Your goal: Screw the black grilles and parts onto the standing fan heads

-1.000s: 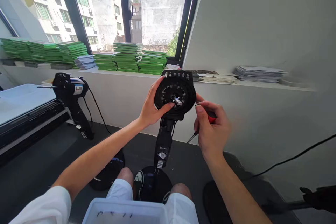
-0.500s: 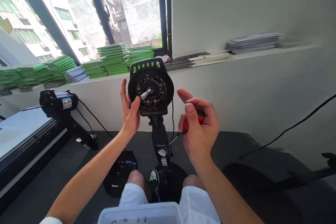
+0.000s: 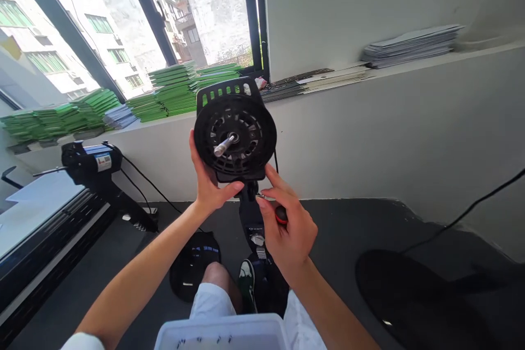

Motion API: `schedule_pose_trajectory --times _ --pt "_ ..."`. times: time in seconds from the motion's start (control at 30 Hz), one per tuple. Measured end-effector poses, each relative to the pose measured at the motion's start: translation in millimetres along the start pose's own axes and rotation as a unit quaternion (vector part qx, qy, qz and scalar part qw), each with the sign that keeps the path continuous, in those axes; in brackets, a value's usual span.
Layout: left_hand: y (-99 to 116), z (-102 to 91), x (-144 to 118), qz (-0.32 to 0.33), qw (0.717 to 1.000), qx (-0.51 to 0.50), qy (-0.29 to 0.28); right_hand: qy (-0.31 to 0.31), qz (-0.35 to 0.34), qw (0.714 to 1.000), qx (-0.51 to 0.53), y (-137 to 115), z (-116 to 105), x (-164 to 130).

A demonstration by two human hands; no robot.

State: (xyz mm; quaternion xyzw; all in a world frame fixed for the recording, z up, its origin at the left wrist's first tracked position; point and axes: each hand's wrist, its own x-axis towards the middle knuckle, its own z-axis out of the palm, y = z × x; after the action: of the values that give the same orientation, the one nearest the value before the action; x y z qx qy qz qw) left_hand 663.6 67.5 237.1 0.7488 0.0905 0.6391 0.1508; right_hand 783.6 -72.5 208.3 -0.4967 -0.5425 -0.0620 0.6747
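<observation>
A black fan motor head [image 3: 250, 159] with a bare silver shaft [image 3: 223, 146] stands upright on a dark stand [image 3: 251, 219] between my knees. My left hand [image 3: 210, 190] grips the lower left of its housing, thumb across the bottom edge. Just under the housing, at the neck, my right hand [image 3: 290, 227] has its thumb and fingertips pinched together; a small shiny piece shows there, too small to name. Tucked in the same palm is a screwdriver [image 3: 281, 214] with a red and black handle; its blade is hidden.
On my lap rests a white plastic tray [image 3: 172, 333] with small dark screws. Another motor on a stand [image 3: 96, 167] is at left by a dark conveyor [image 3: 53, 240]. Round black bases [image 3: 197, 279] stand on the floor. Green stacks [image 3: 176, 87] line the windowsill.
My right hand has moved left and down from beside the motor to its neck, fingers pinching there. My left hand has slid lower on the housing. The motor head appears slightly closer.
</observation>
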Motion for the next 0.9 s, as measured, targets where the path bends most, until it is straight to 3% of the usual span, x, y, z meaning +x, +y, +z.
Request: schedule_pose_trajectory --times 0.23,0.47,0.67,0.9 --pt "-11.9 -3.1 21.7 -0.07 0.997 0.002 -0.033 -0.032 0.087 0.996 0.009 -3.3 2.0 29.7" --pt "1.1 -19.8 48.3 0.013 0.995 0.032 -0.093 -0.06 0.064 0.995 -0.042 -11.1 -24.7 62.5" --pt "-6.9 -11.2 47.6 0.007 0.998 0.006 -0.067 -0.078 -0.078 0.986 -0.124 -21.1 -37.6 114.4" --pt "-5.7 -6.2 47.9 -0.032 0.996 -0.045 -0.07 -0.121 -0.251 0.921 -0.274 -20.4 -33.9 151.0"
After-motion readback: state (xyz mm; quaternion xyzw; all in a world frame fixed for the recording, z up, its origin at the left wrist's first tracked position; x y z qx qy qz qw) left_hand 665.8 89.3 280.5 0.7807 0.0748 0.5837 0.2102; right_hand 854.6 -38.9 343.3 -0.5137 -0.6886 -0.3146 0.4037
